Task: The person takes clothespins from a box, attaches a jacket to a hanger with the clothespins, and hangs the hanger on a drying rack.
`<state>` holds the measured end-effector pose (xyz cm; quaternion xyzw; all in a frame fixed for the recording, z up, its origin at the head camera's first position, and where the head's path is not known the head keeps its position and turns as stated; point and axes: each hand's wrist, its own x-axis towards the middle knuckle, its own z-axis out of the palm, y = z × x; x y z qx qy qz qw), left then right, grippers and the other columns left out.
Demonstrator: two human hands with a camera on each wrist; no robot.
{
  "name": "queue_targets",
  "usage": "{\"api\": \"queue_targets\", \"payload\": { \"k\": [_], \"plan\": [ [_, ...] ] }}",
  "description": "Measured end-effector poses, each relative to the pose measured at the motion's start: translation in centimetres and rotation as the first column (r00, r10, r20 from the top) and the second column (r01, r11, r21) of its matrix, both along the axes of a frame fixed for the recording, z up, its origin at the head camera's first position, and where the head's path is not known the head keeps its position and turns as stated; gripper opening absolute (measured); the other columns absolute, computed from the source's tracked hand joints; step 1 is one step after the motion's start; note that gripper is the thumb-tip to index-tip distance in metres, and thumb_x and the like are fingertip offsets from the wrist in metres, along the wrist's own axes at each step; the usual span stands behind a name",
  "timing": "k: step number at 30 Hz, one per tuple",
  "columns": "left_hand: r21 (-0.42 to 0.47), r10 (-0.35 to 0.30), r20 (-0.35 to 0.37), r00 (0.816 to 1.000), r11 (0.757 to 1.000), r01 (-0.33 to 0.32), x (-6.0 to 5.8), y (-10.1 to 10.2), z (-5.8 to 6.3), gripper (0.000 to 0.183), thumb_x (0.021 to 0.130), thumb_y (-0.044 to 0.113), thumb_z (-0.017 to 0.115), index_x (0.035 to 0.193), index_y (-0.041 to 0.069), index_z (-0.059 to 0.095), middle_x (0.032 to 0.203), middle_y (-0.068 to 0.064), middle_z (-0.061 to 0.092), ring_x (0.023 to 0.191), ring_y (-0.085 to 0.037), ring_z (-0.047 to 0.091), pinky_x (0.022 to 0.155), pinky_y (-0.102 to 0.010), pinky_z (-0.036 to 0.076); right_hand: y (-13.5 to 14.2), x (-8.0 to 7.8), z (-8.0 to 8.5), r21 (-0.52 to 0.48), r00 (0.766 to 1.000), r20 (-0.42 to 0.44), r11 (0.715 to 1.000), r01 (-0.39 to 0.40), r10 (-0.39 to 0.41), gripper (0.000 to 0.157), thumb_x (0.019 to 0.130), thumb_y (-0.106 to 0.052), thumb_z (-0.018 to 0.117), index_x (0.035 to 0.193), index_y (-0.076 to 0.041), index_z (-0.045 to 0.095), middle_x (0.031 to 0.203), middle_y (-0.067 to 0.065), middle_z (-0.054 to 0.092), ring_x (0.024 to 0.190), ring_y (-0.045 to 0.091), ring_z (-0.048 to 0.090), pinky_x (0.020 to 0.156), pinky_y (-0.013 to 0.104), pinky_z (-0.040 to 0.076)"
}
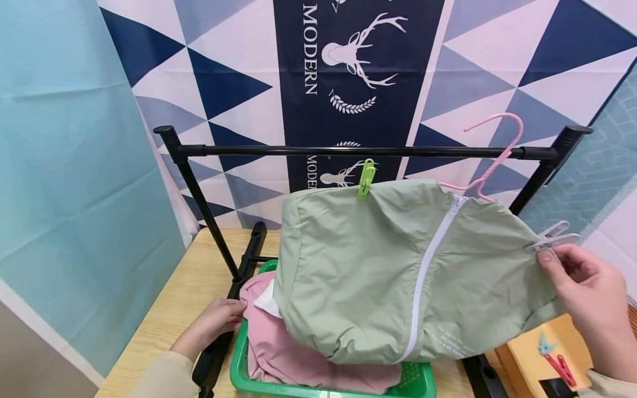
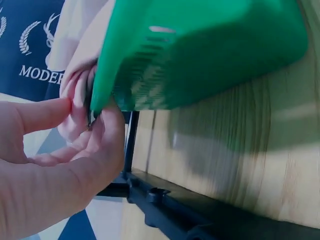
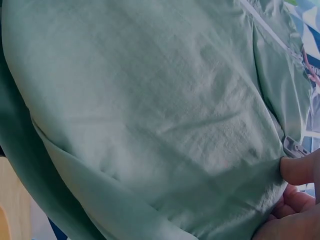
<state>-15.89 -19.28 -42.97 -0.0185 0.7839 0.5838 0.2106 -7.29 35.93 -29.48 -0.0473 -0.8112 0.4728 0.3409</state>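
Observation:
A light green zip-up jacket (image 1: 358,265) is on a pink hanger (image 1: 490,171), tilted in front of a black rack. The hook's tip shows above the rack bar; I cannot tell whether they touch. A green clothespin (image 1: 366,178) sits on its upper left edge and a grey clothespin (image 1: 552,237) on its right side. Just below the grey one, my right hand (image 1: 592,293) pinches the jacket between thumb and fingers. At the left rim of a green basket (image 1: 240,359), my left hand (image 1: 214,326) pinches a pink garment (image 1: 293,348) lying inside.
The rack bar (image 1: 298,150) spans the view, with black feet standing on the wooden table (image 1: 164,326). An orange box (image 1: 572,337) at the lower right holds several clothespins, red and teal among them. A patterned curtain (image 1: 234,83) hangs behind.

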Motion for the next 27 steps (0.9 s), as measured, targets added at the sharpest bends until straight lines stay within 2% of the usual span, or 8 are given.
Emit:
{"api": "queue_targets", "payload": {
  "k": [3,7,10,15,20,24,27],
  "plan": [
    [0.032,-0.019,0.035,0.999,0.999,0.018,-0.3,-0.5,-0.1,0.028,0.098,0.013,0.047,0.104,-0.011,0.060,0.080,0.002,0.061,0.073,-0.006,0.058,0.069,-0.020,0.053,0.2,0.1,0.1,-0.014,1.000,0.012,1.000,0.009,-0.009,0.032,0.090,0.000,0.061,0.077,-0.029,0.066,0.065,-0.023,0.054,0.056,-0.006,0.045,0.046,0.011,0.036],
    [0.015,-0.041,0.021,0.999,0.999,0.041,-0.7,-1.1,-0.1,0.021,0.097,0.011,0.049,0.089,-0.001,0.064,0.075,0.004,0.056,0.069,-0.006,0.055,0.066,-0.019,0.052,0.2,0.3,0.2,-0.029,0.999,0.032,0.999,0.019,-0.018,0.031,0.091,-0.002,0.061,0.077,-0.029,0.066,0.067,-0.024,0.055,0.057,-0.006,0.046,0.046,0.010,0.037],
    [0.014,-0.043,0.015,0.999,0.999,0.043,-1.1,-1.7,0.2,0.020,0.097,0.010,0.049,0.084,0.003,0.063,0.075,0.004,0.055,0.069,-0.006,0.054,0.066,-0.018,0.052,0.5,0.4,0.1,-0.042,0.999,0.031,0.999,0.018,-0.017,0.031,0.092,-0.001,0.059,0.079,-0.029,0.066,0.068,-0.025,0.057,0.057,-0.005,0.046,0.047,0.011,0.037],
    [0.019,-0.048,0.007,0.999,0.999,0.048,-1.8,-3.1,0.4,0.020,0.097,0.009,0.048,0.086,0.003,0.064,0.076,0.005,0.055,0.070,-0.005,0.054,0.065,-0.017,0.051,0.8,0.3,0.0,-0.046,1.000,0.019,0.999,0.012,-0.011,0.033,0.092,0.001,0.058,0.080,-0.029,0.066,0.068,-0.026,0.059,0.057,-0.005,0.047,0.048,0.011,0.037],
    [0.034,-0.062,0.021,0.998,0.998,0.062,-2.0,-4.2,-0.1,0.020,0.097,0.008,0.046,0.087,0.006,0.063,0.075,0.007,0.055,0.069,-0.003,0.054,0.065,-0.016,0.050,0.9,0.1,0.1,-0.051,1.000,0.025,0.999,0.014,-0.012,0.032,0.091,0.000,0.060,0.079,-0.029,0.066,0.066,-0.024,0.058,0.055,-0.004,0.047,0.047,0.012,0.037],
    [0.040,-0.036,0.034,0.999,0.999,0.034,-2.0,-4.8,-0.3,0.020,0.097,0.007,0.046,0.089,0.004,0.063,0.076,0.006,0.055,0.068,-0.002,0.053,0.064,-0.016,0.050,0.8,-0.1,0.2,-0.045,1.000,0.011,0.999,0.008,-0.008,0.032,0.091,0.001,0.059,0.079,-0.028,0.066,0.065,-0.023,0.058,0.054,-0.004,0.046,0.046,0.012,0.037],
    [0.046,-0.017,0.039,0.999,0.999,0.016,-2.1,-5.3,-0.2,0.020,0.097,0.007,0.046,0.091,0.003,0.065,0.076,0.007,0.057,0.068,-0.001,0.055,0.064,-0.016,0.051,0.8,-0.2,0.3,-0.086,0.999,-0.027,0.996,-0.028,0.025,0.032,0.091,0.004,0.059,0.080,-0.025,0.068,0.068,-0.022,0.061,0.055,-0.005,0.049,0.047,0.011,0.039]
  ]
}}
